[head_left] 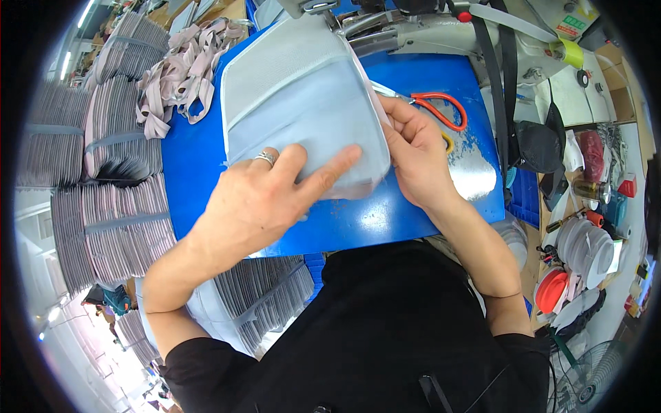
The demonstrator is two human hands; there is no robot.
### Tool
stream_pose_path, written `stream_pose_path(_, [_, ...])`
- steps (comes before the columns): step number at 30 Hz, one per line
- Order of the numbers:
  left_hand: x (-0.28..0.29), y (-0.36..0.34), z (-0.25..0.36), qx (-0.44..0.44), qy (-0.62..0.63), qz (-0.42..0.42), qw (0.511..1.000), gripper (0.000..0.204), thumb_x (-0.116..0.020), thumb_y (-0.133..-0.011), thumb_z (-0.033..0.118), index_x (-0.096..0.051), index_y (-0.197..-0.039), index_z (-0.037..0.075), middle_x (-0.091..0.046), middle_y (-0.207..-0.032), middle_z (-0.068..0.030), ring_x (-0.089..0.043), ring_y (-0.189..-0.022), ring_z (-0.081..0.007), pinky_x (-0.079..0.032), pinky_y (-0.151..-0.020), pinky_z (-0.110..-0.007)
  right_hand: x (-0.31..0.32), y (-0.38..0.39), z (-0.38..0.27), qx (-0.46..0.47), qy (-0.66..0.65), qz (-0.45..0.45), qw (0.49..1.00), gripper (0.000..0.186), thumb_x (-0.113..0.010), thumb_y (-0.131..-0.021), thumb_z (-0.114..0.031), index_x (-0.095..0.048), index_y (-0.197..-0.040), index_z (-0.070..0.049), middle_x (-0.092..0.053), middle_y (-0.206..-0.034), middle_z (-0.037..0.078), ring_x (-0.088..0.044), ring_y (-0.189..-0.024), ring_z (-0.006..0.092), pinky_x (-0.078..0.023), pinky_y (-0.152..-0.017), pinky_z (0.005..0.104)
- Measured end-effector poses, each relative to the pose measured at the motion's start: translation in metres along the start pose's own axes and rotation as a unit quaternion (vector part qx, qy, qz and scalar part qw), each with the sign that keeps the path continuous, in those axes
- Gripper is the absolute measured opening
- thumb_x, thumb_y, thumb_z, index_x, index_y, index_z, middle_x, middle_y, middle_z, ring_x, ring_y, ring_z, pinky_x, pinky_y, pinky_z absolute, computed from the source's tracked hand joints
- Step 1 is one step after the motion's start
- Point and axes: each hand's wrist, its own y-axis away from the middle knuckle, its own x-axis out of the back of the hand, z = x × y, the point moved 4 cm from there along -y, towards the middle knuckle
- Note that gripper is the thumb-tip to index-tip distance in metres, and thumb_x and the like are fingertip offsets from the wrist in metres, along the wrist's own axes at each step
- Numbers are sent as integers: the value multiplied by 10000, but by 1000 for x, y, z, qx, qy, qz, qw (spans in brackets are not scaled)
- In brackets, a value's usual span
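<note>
A light grey fabric panel (pixel 313 113) with a mesh part and rounded corners lies tilted under the sewing machine's presser area (pixel 313 8). My left hand (pixel 265 186), a ring on one finger, grips its lower left edge. One finger stretches across the smooth fabric and the others are bent; the thumb is mostly hidden below. With my right hand (pixel 416 151) I pinch the panel's right edge, thumb in front and fingers partly behind it. Close beyond that hand lie scissors with red handles (pixel 441 110), their blades partly covered by the panel. A yellow handle (pixel 449 142) shows beside my right wrist.
A blue worktable (pixel 372 227) with worn patches lies under the work. Strapped stacks of grey and pink pieces (pixel 127 206) line its left side, beside a heap of pale pink strips (pixel 186 69). The machine body (pixel 441 31) spans the back right. Thread cones (pixel 585 251) stand at right.
</note>
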Motion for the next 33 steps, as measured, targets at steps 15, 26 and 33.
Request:
stream_pose_path(15, [0,-48,-89,-18,-58,5,998,723,-703,-826,58,-600,-1494,316,-553,-905,-78,-651,-632,-227,-560,-550,-357,-1,-72,4,7,4,8,1000,338,-636,-1037,-74,-614,-1352,48,-751,-1124,76,-695,-987,99,-536,-891,248])
stream_pose_path(26, [11,-82,-100,-4,-91,23,996,483,-702,-835,25,-750,-1304,129,-666,-855,-123,-712,-668,-268,-571,-613,-377,2,-95,17,45,7,44,998,218,-630,-1023,-30,-622,-1207,86,-748,-1047,119,-700,-920,122,-555,-818,262])
stream_pose_path(33, [-7,-87,-63,103,-42,54,992,473,-693,-792,88,-724,-1260,31,-714,-907,-159,-740,-721,-336,-583,-624,-413,2,-92,18,36,11,52,998,209,-626,-1038,-44,-631,-1207,79,-748,-983,88,-686,-848,90,-542,-734,227])
